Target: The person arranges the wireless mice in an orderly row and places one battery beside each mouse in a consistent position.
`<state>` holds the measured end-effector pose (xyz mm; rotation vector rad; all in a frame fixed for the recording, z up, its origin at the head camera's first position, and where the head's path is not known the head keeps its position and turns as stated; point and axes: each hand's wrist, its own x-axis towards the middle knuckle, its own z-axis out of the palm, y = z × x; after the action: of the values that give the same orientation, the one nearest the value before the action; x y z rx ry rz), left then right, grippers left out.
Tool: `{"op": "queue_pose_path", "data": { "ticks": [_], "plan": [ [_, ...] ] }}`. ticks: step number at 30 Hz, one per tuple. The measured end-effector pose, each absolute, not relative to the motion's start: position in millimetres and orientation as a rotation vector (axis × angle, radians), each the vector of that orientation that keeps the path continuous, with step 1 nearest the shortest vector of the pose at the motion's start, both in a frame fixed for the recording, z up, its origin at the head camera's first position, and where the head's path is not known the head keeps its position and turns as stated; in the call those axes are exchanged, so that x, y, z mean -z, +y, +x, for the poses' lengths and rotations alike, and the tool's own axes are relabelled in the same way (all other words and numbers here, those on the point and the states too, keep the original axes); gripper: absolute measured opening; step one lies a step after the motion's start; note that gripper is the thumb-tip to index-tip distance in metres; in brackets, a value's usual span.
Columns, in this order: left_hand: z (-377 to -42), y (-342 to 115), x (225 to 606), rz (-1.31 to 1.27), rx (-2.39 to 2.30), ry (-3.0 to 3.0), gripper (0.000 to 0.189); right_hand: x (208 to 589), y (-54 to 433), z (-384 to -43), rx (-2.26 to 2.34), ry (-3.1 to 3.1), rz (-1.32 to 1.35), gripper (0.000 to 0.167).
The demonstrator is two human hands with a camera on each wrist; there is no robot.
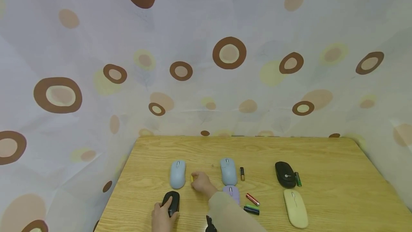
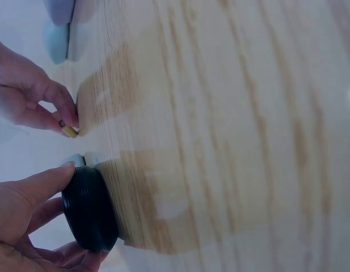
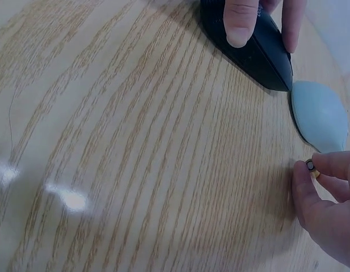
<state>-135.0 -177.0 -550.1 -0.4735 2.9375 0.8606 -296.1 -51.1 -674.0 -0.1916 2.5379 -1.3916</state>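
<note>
My left hand [image 1: 162,219] grips a black computer mouse [image 1: 174,203] by its sides at the table's front left. In the left wrist view the thumb and fingers curl round the mouse [image 2: 89,209]. My right hand [image 1: 202,183] pinches a small yellow battery [image 2: 68,130] between thumb and fingers, at or just above the wood. In the right wrist view only the end of the battery [image 3: 311,165] shows. A light blue mouse [image 1: 178,174] lies just beyond the black one, left of the right hand. Another blue mouse [image 1: 228,172] lies to its right.
Partly behind the right sleeve is a purple mouse [image 1: 233,192]. Beside it lie a red battery [image 1: 252,199], a dark battery [image 1: 251,210] and a black-and-copper one [image 1: 242,173]. Farther right are a black mouse [image 1: 285,174], a green battery [image 1: 298,179] and a yellow mouse [image 1: 295,208].
</note>
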Motion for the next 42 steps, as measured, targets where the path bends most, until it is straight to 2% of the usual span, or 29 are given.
{"op": "queue_pose_path", "data": {
  "ticks": [4,8,42],
  "plan": [
    [-135.1,-176.9,549.1,-0.489,-0.87,2.925,0.054,593.3,-46.7,-259.5,1.398,2.532,-0.19,0.042],
    [-135.1,-176.6,547.9,-0.493,-0.871,2.922,0.054,561.0,-45.6,-243.8,1.404,2.531,-0.196,0.038],
    [-134.5,-177.7,551.1,-0.462,-0.87,2.975,0.052,564.9,-47.1,-234.6,1.432,2.606,-0.239,0.031]
  ]
}}
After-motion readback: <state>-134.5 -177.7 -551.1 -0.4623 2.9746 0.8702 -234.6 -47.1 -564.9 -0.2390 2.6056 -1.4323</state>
